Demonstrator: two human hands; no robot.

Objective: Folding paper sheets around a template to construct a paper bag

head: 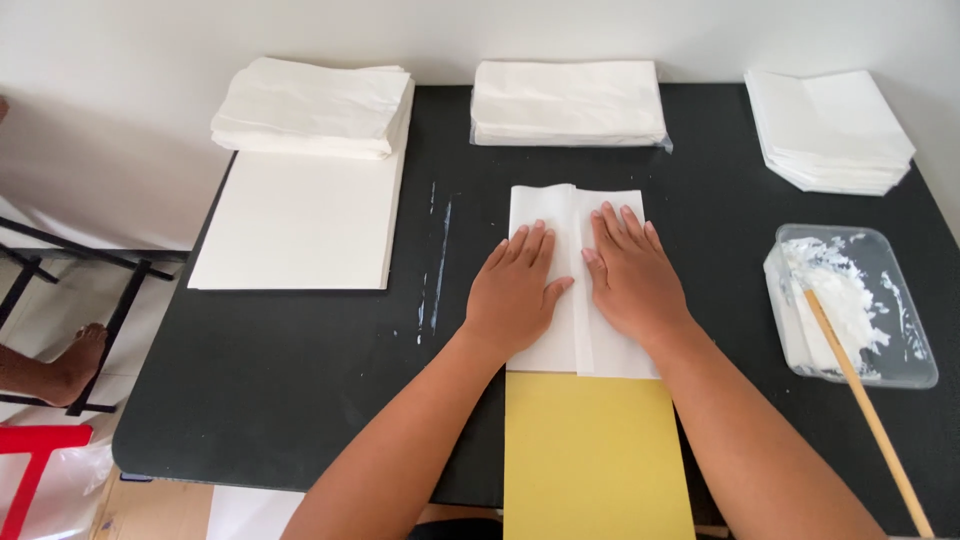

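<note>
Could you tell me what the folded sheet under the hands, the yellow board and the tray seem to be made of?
Folded sheet: thin matte white paper, creased and overlapping. Yellow board: probably stiff matte card, flat and straight-edged. Tray: clear glossy plastic, apparently, with the dark table showing through.

A white sheet of paper [575, 215] lies flat under both sets of fingers, folded inward so two flaps meet in a seam running lengthwise between the fingertips. Its far edge shows just beyond the fingertips; its near edge, behind the wrists, touches a yellow board [595, 455].
</note>
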